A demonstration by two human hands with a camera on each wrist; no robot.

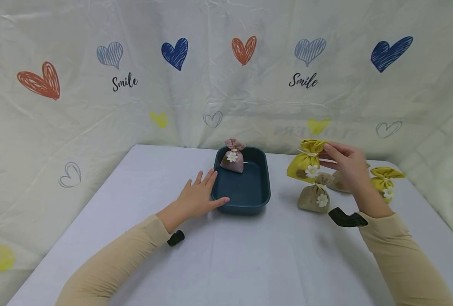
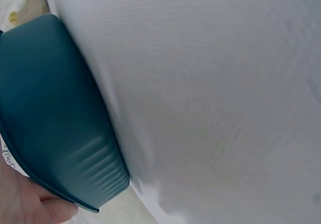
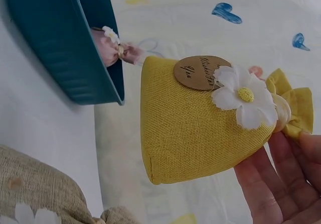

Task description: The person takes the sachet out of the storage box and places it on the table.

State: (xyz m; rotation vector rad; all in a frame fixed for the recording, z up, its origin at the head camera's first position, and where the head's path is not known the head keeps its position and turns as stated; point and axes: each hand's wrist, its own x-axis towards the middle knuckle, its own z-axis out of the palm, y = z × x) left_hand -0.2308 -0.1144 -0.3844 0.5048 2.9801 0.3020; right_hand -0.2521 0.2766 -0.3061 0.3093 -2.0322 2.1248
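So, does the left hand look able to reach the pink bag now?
Probably yes: the left hand is at the edge of the tray, and nothing seems to cover the pink bag inside.

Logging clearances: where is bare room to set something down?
Bare: inside the tray, in front of the pink sachet; tabletop between tray and lower picture edge; tabletop left of the left hand. Crowded: around the right hand, between front beige sachet and rightmost yellow sachet.

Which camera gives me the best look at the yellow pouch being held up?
The right wrist view: there the yellow pouch is largest, its white flower and brown tag clear. The head view shows it smaller, held near its top by the right hand. In the left wrist view, I cannot pick it out.
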